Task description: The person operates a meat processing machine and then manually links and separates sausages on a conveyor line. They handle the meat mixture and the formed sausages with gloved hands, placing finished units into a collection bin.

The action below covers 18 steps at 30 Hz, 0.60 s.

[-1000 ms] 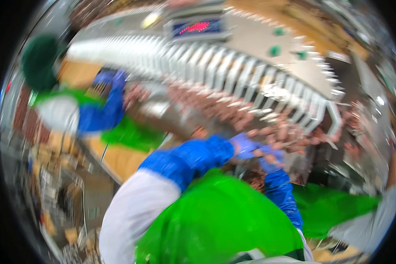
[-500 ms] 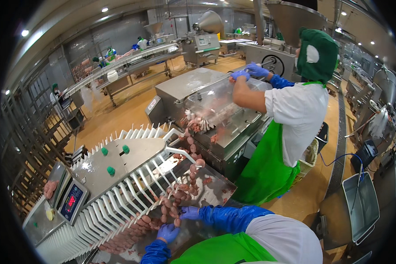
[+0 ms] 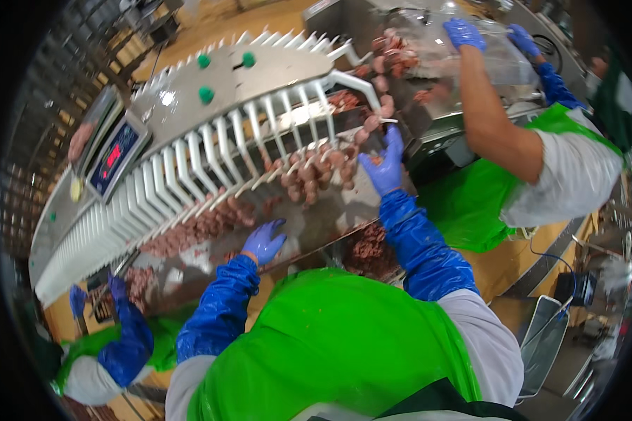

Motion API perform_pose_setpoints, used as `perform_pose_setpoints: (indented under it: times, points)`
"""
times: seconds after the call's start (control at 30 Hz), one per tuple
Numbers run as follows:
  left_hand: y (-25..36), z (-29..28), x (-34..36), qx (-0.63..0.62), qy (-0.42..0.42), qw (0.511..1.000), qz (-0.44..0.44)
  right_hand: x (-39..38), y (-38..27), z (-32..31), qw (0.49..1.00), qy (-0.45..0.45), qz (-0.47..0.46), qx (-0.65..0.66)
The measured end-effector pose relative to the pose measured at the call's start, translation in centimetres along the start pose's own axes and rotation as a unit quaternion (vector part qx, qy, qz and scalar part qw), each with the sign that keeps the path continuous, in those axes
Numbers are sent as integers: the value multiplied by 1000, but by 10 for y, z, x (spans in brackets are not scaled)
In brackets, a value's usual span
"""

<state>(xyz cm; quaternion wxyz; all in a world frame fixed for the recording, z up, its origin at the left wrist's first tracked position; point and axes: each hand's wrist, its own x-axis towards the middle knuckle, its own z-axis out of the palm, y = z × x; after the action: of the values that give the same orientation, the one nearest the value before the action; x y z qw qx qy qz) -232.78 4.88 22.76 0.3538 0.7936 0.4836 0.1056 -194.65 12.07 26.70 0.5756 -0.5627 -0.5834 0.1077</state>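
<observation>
My left hand (image 3: 263, 242), in a purple glove, is open over a steel tray (image 3: 309, 221), below hanging clusters of linked sausages (image 3: 309, 175). My right hand (image 3: 383, 165), also gloved, is open with fingers spread; its raised fingertips are close to a sausage chain (image 3: 369, 130) at the right end of a curved rail of white hooks (image 3: 189, 165). Whether they touch it, I cannot tell. Reddish minced meat (image 3: 365, 252) lies in a dark space below the tray's edge.
A co-worker's gloved hand (image 3: 463, 34) is on a steel machine with a clear cover (image 3: 505, 70) at upper right. Another worker's sleeve (image 3: 126, 330) is at lower left. A scale (image 3: 112, 161) stands on the hook rail's top plate. A grey bin (image 3: 548, 316) is at right.
The camera has tilted down and swung round. My hands, together among the sausages earlier, are now apart: the right reaches farther up the rail, the left lies lower over the tray.
</observation>
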Motion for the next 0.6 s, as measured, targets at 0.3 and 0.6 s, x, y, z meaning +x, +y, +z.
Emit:
perform_pose_setpoints:
  times: [0.3,0.6]
  points:
    - [-31,-12,-52,-102,21,990,-90,36,6,23,997,-28,-24,72]
    - [-71,-17,-91,-83,5,990,-111,32,41,38,966,-138,172,137]
